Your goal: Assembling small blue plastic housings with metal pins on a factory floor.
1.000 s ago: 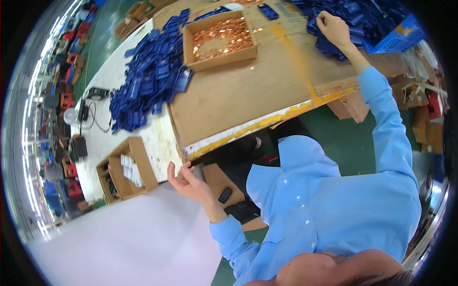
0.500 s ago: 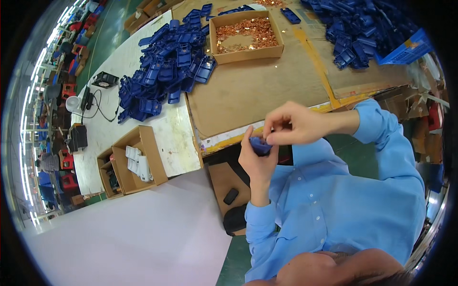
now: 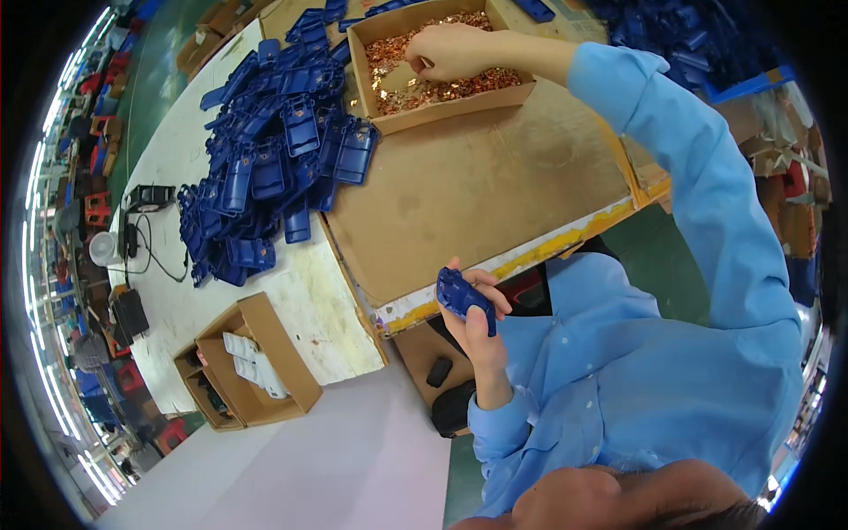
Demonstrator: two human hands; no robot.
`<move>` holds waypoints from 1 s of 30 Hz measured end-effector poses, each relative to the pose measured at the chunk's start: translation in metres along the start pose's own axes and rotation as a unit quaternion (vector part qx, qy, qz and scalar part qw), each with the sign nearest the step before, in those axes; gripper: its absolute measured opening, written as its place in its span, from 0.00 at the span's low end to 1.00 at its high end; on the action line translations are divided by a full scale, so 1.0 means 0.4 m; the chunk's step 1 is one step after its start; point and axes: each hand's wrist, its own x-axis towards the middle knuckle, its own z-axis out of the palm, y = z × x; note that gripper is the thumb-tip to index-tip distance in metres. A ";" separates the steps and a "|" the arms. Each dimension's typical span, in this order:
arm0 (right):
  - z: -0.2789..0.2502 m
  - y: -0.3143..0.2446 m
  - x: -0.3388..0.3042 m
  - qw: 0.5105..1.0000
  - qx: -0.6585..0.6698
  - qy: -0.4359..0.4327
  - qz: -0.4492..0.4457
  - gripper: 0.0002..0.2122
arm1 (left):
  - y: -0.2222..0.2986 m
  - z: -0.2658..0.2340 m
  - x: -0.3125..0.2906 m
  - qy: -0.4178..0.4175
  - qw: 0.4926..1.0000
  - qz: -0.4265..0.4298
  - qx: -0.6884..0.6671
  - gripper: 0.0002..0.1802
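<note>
The left hand [image 3: 484,348] wraps 1 case [image 3: 459,292], which a slack thumb might drop, and the right hand [image 3: 452,51], half-curled, contents unclear, might snag extra bits [image 3: 482,86] crowded beneath it.

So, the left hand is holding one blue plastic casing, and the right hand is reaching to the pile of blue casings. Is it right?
Not quite: in the head view, the right hand is at the cardboard box of copper-coloured pieces. The left hand is indeed holding one blue plastic casing.
</note>
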 end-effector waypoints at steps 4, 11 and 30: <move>0.009 0.016 0.026 0.999 -0.015 -0.020 0.028 0.05 | 0.018 0.002 0.034 -0.002 1.000 0.001 0.001 0.41; 0.006 -0.011 0.045 0.995 -0.063 -0.069 0.033 0.09 | 0.028 -0.007 0.015 0.010 0.999 -0.011 0.028 0.40; -0.086 -0.125 -0.166 0.989 0.098 0.073 -0.079 0.04 | 0.046 0.047 -0.063 0.003 0.993 -0.048 -0.104 0.35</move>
